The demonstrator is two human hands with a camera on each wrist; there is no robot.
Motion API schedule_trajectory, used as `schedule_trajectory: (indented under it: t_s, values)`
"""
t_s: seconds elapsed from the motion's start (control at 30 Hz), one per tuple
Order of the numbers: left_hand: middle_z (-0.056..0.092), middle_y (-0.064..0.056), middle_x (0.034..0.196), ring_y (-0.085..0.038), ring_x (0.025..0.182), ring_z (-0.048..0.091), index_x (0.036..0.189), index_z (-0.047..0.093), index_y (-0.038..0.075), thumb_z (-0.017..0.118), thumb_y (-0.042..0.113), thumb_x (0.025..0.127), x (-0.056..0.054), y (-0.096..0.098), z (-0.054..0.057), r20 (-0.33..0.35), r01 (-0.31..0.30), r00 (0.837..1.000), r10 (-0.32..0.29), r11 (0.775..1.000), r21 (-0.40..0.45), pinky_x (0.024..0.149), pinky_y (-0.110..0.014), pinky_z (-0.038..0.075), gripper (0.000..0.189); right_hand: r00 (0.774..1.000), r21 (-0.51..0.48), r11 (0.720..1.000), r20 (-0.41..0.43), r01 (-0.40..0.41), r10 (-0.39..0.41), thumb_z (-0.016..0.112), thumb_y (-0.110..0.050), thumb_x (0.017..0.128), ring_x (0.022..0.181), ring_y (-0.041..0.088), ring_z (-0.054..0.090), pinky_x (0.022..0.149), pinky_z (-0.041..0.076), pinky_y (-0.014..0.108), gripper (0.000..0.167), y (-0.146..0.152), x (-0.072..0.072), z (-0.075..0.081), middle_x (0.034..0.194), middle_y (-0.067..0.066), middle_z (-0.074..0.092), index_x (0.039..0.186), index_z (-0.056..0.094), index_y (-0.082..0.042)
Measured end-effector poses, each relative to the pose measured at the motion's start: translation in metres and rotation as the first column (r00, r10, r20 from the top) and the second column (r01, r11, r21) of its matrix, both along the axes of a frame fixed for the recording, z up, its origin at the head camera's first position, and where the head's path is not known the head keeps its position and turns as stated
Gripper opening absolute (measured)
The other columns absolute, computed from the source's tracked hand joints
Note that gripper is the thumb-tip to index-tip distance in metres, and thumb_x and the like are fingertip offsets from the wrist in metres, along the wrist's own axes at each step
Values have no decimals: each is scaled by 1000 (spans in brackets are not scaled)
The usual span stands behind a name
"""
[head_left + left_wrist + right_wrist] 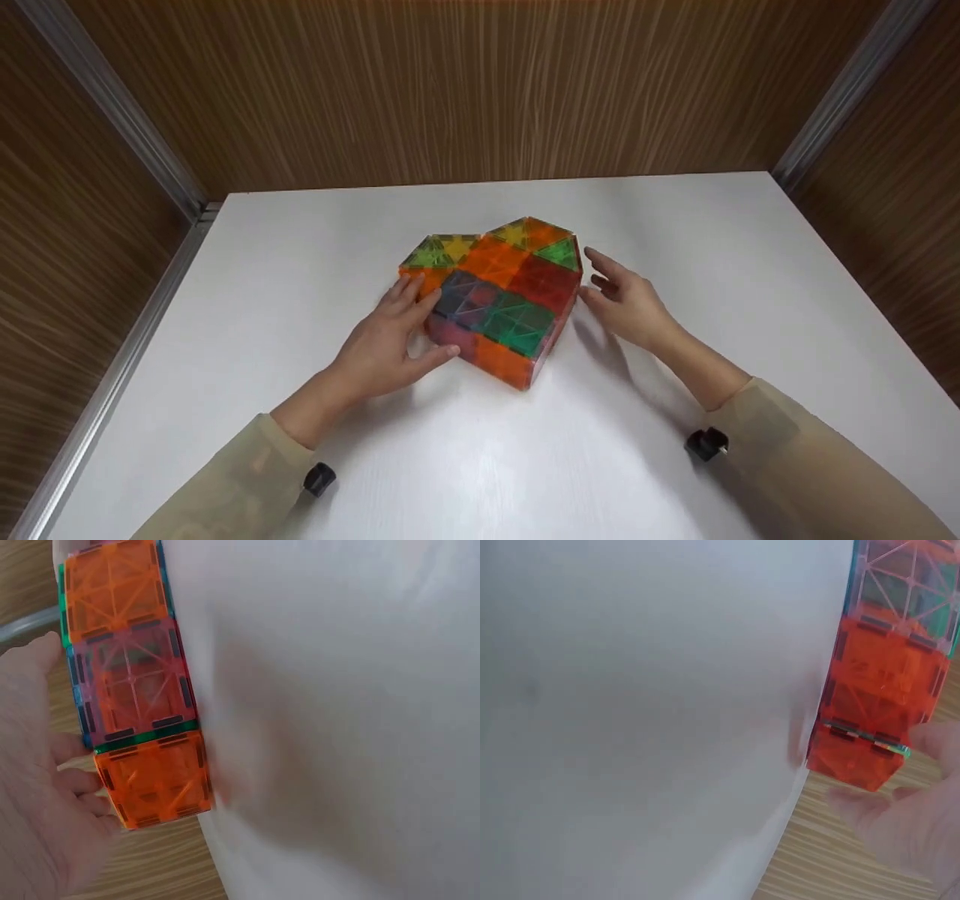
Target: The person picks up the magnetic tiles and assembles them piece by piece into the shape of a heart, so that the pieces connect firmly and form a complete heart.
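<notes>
A heart-shaped box built from see-through magnetic tiles (491,259) lies on the white table, its point turned toward the front right. Green, yellow, orange, red, blue and teal tiles make up its top. My left hand (386,345) is at its left corner, fingers extended along the edge and thumb stretched out by the front wall. In the left wrist view, orange and pink square tiles (142,682) form that wall beside the hand. At the right wall is my right hand (630,304), fingers loosely spread, fingertips close to the red tiles (877,675), holding nothing.
The white table (480,465) is bounded by a wood-grain panel (480,90) at the back and similar panels with metal posts at both sides. A small black device (706,444) sits at the right wrist, another (319,478) at the left.
</notes>
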State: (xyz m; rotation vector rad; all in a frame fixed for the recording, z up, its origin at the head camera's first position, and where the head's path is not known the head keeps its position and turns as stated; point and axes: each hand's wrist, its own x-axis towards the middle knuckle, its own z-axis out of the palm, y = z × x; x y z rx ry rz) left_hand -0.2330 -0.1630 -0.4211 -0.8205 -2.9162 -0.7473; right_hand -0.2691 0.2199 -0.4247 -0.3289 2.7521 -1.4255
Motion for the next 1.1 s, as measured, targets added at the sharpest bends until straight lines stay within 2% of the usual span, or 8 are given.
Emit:
schedule_trajectory:
  t_s: [0.1, 0.2, 0.33, 0.43, 0.67, 0.87, 1.0, 1.1]
  values:
    - [15, -16, 175, -33, 163, 6, 165, 37, 12, 59, 73, 97, -4, 0, 0, -1, -8, 1000, 8, 1000, 0, 124, -58, 30, 94, 998, -49, 997, -4, -64, 64, 61, -21, 109, 145, 35, 51, 112, 47, 42, 63, -4, 3, 0, 165, 16, 43, 165, 37, -6]
    - [12, -17, 175, -32, 163, 4, 167, 33, 14, 58, 74, 96, -9, -1, -1, 17, 6, 1000, -5, 1000, -10, 122, -58, 32, 96, 996, -31, 995, -14, -91, 91, 61, -25, 109, 143, 31, 53, 110, 48, 39, 62, -9, 7, -1, 160, 18, 48, 163, 39, -5]
    - [11, -17, 175, -32, 163, 3, 167, 31, 14, 59, 73, 97, -14, -2, -3, 21, 27, 999, -26, 1000, -10, 123, -57, 31, 96, 994, 11, 997, -68, -81, 82, 66, -27, 107, 139, 30, 57, 109, 49, 41, 64, -12, 15, -3, 158, 18, 51, 162, 42, -3]
    - [12, -16, 175, -31, 163, 4, 167, 31, 13, 60, 73, 96, -17, -3, -5, 21, 32, 999, -32, 999, -8, 124, -55, 30, 97, 992, 7, 996, -95, -84, 84, 70, -25, 105, 137, 32, 58, 109, 49, 44, 67, -15, 24, -5, 157, 19, 50, 161, 41, 0]
    - [11, -15, 176, -30, 163, 4, 167, 30, 13, 57, 72, 98, -25, -6, -5, 24, 37, 999, -36, 999, -28, 125, -54, 29, 95, 992, 18, 996, -92, -88, 89, 73, -27, 103, 142, 33, 53, 109, 48, 41, 73, -22, 41, -5, 162, 18, 44, 162, 39, 0]
    - [10, -12, 176, -28, 163, 3, 168, 28, 14, 58, 69, 99, -33, -7, -3, 42, 31, 999, -30, 999, -37, 125, -53, 29, 93, 990, 36, 994, -90, -103, 106, 72, -28, 104, 144, 33, 51, 110, 48, 45, 72, -21, 45, -4, 164, 16, 42, 162, 40, -2]
    - [11, -11, 177, -27, 163, 4, 169, 27, 16, 56, 74, 97, -35, -9, 0, 39, 17, 999, -15, 999, -49, 126, -53, 28, 96, 985, 114, 990, -144, -82, 98, 71, -34, 104, 143, 38, 52, 112, 46, 53, 72, -14, 44, -1, 163, 18, 44, 162, 42, -4]
    - [12, -12, 177, -31, 163, 6, 170, 23, 16, 53, 79, 96, -34, -14, 4, 5, -27, 1000, 28, 996, -82, 127, -54, 22, 101, 978, 236, 972, -202, -8, 57, 71, -42, 103, 146, 42, 47, 114, 43, 61, 76, -3, 40, 6, 164, 22, 42, 163, 41, -7]
